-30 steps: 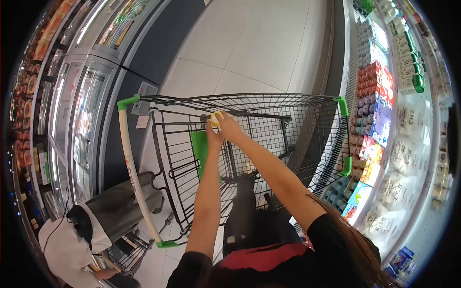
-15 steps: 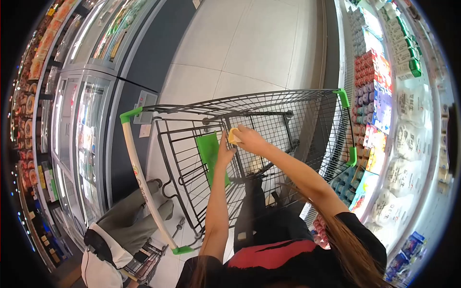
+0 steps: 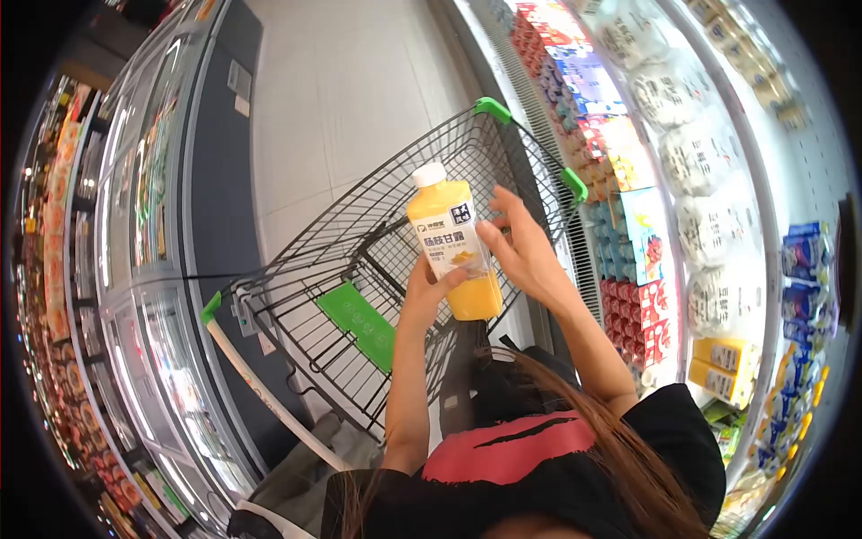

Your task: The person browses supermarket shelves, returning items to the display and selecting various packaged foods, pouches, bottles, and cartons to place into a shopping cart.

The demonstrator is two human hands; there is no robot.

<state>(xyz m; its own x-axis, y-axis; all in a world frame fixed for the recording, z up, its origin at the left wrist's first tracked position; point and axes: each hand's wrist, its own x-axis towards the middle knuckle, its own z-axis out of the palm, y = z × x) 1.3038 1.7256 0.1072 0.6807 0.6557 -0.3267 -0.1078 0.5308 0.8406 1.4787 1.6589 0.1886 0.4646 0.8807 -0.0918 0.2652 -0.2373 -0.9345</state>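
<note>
A bottle of yellow juice point(image 3: 449, 238) with a white cap and a printed white label faces me, tilted a little to the left. My left hand point(image 3: 427, 292) grips its lower left side, the thumb lying across the front below the label. Close by the bottle's right edge, my right hand point(image 3: 523, 251) has its fingers apart and pointing up. Both hands and the bottle are over a black wire shopping cart point(image 3: 332, 211) with green corners. A green panel point(image 3: 357, 323) is fixed to the cart's rear grid, left of my left hand.
Glass-fronted freezers point(image 3: 144, 225) line the left side. Lit shelves at right hold red packs point(image 3: 636, 314), white bags point(image 3: 705, 229) and blue packs point(image 3: 804, 269). The cart's pale handle point(image 3: 269, 400) slants at lower left, beside a person's grey trousers point(image 3: 310, 467).
The yellow bottle, earlier mostly hidden at my right hand, is now raised and label-on in my left. My right hand has let go. The view has turned, bringing the right shelves closer in.
</note>
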